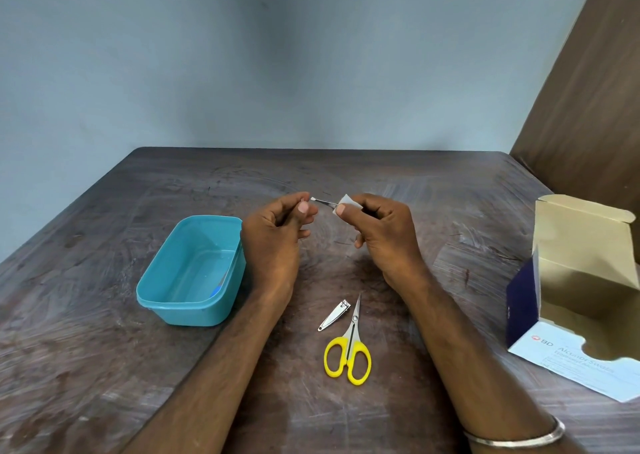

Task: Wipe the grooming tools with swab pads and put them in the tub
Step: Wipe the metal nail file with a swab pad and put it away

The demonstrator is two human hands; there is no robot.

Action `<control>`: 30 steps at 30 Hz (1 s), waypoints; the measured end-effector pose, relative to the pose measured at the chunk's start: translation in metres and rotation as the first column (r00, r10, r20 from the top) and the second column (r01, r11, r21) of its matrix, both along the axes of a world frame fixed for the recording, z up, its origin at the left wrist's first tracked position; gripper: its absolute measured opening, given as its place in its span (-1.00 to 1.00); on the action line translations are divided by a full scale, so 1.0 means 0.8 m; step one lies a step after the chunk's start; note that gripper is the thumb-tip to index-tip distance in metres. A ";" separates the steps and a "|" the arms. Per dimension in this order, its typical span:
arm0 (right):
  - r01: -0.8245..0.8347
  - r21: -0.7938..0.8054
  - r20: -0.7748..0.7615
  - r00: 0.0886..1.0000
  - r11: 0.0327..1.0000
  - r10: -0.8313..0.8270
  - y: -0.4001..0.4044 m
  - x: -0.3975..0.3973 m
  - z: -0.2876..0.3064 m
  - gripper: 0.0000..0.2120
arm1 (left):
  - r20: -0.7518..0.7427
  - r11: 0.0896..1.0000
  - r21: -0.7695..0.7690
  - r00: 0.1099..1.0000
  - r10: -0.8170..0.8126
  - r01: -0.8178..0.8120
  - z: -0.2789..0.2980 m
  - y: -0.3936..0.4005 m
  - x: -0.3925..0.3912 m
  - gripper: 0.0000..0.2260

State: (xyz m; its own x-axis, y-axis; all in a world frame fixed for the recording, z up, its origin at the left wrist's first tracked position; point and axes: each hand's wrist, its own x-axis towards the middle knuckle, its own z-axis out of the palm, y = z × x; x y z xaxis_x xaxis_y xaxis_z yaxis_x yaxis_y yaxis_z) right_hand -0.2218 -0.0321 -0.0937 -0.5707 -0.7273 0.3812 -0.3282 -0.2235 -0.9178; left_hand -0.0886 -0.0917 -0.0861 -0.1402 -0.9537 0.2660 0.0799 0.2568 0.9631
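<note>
Above the table's middle, my right hand (377, 232) pinches a white swab pad (346, 201) around slim metal tweezers (325, 203). Only the tweezers' front part shows, and it points left. My left hand (277, 235) is curled with its fingertips right beside that tip; I see a thin gap between them. The teal tub (162, 291) stands left of my left wrist, with a thin tool with a blue end (221, 282) against its right wall. A silver nail clipper (334, 316) and yellow-handled scissors (348, 353) lie on the table between my forearms.
An open cardboard box of alcohol swabs (581, 298) stands at the right table edge, its flap up. A grey-blue wall rises behind the dark wooden table (104, 367), and a brown panel is at the far right. A metal bangle (516, 438) circles my right forearm.
</note>
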 end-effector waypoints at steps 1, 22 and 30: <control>0.001 0.001 -0.018 1.000 1.000 -0.001 -0.001 0.000 0.000 -0.91 | 0.010 1.000 -0.004 1.000 0.004 -0.004 -0.001 0.000 0.000 -0.83; -0.043 -0.012 -0.002 0.999 0.999 0.043 -0.003 -0.004 -0.005 -0.93 | -0.083 0.993 0.066 0.992 -0.095 0.101 0.002 0.002 -0.001 -0.85; -0.088 -0.023 0.039 0.995 0.996 0.089 0.000 -0.002 -0.002 -0.93 | -0.128 0.980 0.100 0.979 -0.158 0.172 0.004 0.005 -0.002 -0.91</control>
State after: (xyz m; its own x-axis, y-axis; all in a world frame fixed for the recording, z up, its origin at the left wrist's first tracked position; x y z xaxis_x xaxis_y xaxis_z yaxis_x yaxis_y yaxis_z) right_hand -0.2233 -0.0323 -0.0955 -0.5198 -0.7672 0.3758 -0.2698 -0.2700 -0.9243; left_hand -0.0899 -0.0877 -0.0826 -0.2718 -0.9444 0.1852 0.2282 0.1237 0.9657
